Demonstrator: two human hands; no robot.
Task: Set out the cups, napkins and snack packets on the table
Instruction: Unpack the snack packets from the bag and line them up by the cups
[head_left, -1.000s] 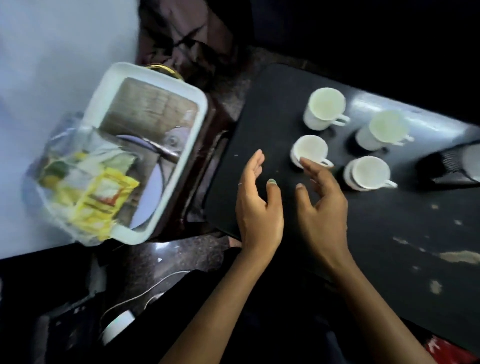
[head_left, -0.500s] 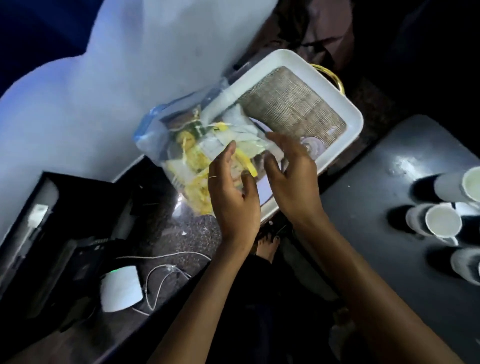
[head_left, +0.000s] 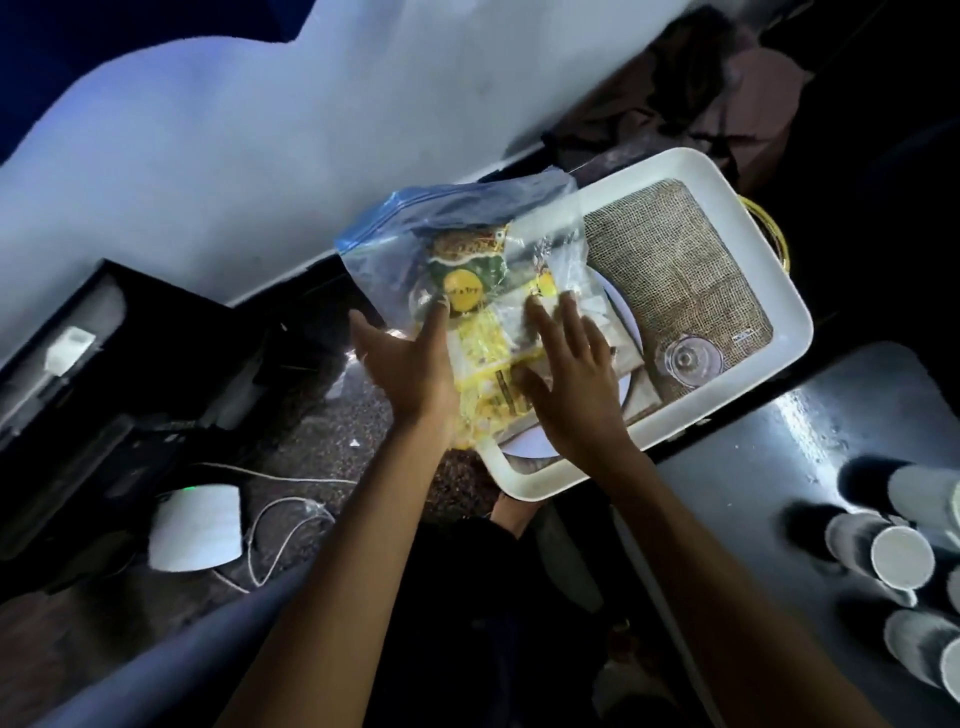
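Observation:
A clear zip bag (head_left: 467, 260) with a blue seal holds yellow and green snack packets (head_left: 470, 291). It lies over the left end of a white tray (head_left: 748, 249). My left hand (head_left: 410, 364) presses the bag's left side, fingers spread. On the bag's right part my right hand (head_left: 571, 379) lies flat, fingers apart. Neither hand is closed around the bag. White cups (head_left: 898, 556) stand on the dark table (head_left: 753, 493) at the right edge.
The tray holds a woven burlap mat (head_left: 675, 275), a white plate (head_left: 621, 317) partly under the bag, and an upturned glass (head_left: 693, 358). A white device (head_left: 197, 525) with a cable lies on the floor at left. A pale wall (head_left: 260, 130) rises behind.
Both hands left the cups on the table and swung left to the tray. They now rest on the snack bag, flatter and wider apart than half a second ago.

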